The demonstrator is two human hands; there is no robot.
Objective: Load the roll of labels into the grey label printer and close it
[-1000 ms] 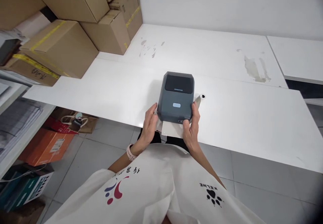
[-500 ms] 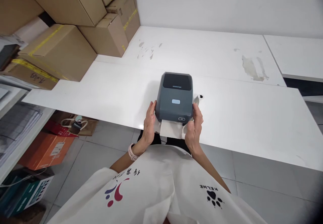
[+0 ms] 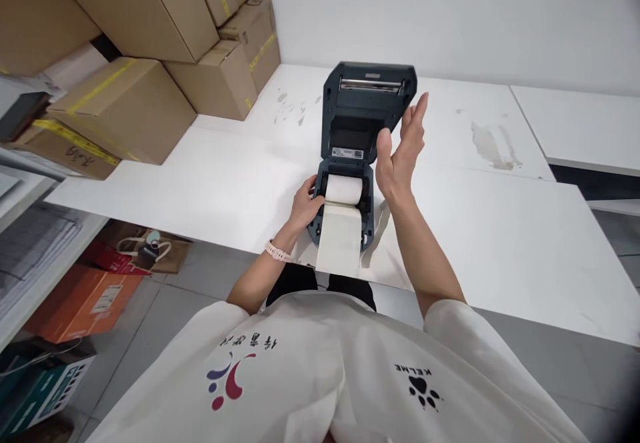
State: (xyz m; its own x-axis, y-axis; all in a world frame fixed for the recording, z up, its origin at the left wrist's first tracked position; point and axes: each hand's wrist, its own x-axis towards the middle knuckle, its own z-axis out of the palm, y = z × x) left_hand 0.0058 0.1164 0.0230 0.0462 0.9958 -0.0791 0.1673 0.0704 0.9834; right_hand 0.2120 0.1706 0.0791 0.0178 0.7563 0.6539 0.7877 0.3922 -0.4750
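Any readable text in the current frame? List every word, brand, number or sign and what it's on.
"KELME": on the shirt, upside down, beside a paw print.
Chinese characters, same shirt, near the coloured logo: upside down, not reliably legible.
Label inside the raised printer lid: too small.
Handwriting on the low left carton: blurred.
White sticker on the orange box: too small.
Print on the green box: too small.

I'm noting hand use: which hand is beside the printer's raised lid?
The right hand, at the lid's right edge. The left hand, wearing a pink wristband, is on the printer's base beside the paper roll.
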